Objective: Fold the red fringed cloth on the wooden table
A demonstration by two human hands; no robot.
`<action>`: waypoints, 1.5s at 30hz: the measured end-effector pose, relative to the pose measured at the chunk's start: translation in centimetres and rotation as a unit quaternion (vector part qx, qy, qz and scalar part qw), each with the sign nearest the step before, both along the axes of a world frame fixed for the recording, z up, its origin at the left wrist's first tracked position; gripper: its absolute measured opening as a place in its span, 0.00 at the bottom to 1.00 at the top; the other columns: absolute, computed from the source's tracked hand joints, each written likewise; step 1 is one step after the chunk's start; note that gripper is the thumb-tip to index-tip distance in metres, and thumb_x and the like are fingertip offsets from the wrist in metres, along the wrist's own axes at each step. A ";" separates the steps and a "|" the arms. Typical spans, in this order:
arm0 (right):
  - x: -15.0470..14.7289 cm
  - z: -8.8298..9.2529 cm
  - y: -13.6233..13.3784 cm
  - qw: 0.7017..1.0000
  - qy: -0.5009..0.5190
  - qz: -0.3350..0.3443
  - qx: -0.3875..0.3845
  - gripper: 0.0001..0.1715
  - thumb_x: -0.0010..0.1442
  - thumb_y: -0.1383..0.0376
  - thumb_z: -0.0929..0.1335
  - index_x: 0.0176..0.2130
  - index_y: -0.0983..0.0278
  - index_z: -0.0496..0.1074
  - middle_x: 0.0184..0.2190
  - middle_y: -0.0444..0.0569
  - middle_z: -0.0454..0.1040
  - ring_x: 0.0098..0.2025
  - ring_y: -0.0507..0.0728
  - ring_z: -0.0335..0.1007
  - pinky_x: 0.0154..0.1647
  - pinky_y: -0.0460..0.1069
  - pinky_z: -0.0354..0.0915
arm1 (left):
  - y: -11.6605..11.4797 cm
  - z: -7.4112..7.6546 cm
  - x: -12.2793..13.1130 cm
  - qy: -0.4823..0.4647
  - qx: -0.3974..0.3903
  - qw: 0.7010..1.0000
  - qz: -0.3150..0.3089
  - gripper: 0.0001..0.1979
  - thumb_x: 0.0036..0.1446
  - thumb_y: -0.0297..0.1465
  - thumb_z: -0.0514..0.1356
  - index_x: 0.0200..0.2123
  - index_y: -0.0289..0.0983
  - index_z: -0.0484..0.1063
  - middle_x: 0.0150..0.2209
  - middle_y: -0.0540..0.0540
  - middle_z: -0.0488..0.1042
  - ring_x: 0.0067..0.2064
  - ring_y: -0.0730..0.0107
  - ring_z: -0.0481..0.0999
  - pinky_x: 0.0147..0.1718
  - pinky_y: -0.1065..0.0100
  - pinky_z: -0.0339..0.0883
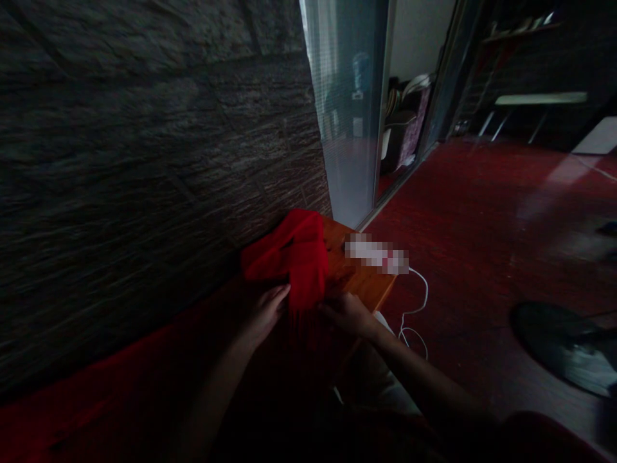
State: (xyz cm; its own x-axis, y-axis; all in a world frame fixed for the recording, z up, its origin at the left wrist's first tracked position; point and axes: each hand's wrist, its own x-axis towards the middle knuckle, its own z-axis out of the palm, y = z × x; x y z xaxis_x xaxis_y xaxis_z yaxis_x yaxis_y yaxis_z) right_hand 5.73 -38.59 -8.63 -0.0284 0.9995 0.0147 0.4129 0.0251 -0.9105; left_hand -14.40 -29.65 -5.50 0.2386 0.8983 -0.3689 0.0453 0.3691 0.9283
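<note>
A red scarf (308,263) with a fringed end lies folded on a wooden table, one loop spread toward the wall. My left hand (268,314) is at the left edge of its hanging end, thumb and fingers closed together on the cloth. On the opposite edge, near the fringe, my right hand (348,314) is closed in a pinch; its fingertips are dim. The fringe trails toward me between both hands and fades into shadow.
The wooden table (371,286) stands against a dark stone wall (168,141). A blurred-out white object (376,251) lies at its right end, with a white cable (427,289) hanging off. Beyond are a glass sliding door (351,128), a red floor (463,225) and a round dark base (544,334).
</note>
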 end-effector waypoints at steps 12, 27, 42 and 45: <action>-2.6 0.6 -1.4 0.997 0.057 -0.002 0.043 0.12 0.65 0.59 0.65 0.39 0.64 0.74 0.31 0.47 0.76 0.29 0.51 0.69 0.29 0.45 0.59 | 0.8 2.9 1.8 -0.021 -0.168 0.980 -0.105 0.16 0.59 0.36 0.61 0.46 0.32 0.78 0.44 0.39 0.81 0.49 0.56 0.80 0.51 0.58 0.72; -1.2 -1.4 -3.1 0.939 0.336 -0.029 -0.061 0.19 0.63 0.54 0.67 0.47 0.62 0.75 0.44 0.50 0.78 0.45 0.57 0.73 0.47 0.51 0.68 | 1.4 1.5 0.6 0.013 -0.221 0.969 -0.106 0.20 0.60 0.44 0.57 0.43 0.33 0.77 0.40 0.39 0.82 0.49 0.54 0.79 0.52 0.58 0.71; -1.1 0.3 3.9 0.711 0.664 -0.087 -0.216 0.09 0.63 0.70 0.59 0.37 0.63 0.67 0.32 0.47 0.75 0.34 0.52 0.73 0.45 0.50 0.69 | -0.5 2.0 -0.9 -0.030 -0.212 0.973 -0.085 0.20 0.64 0.41 0.55 0.49 0.34 0.76 0.46 0.41 0.80 0.48 0.60 0.80 0.48 0.64 0.74; -1.2 0.3 3.8 0.705 0.669 -0.088 -0.218 0.10 0.64 0.71 0.58 0.37 0.64 0.67 0.31 0.47 0.75 0.33 0.51 0.73 0.42 0.47 0.68 | -1.4 2.2 -2.4 0.017 -0.248 0.965 -0.082 0.18 0.63 0.42 0.56 0.47 0.36 0.77 0.36 0.43 0.82 0.33 0.63 0.82 0.30 0.67 0.75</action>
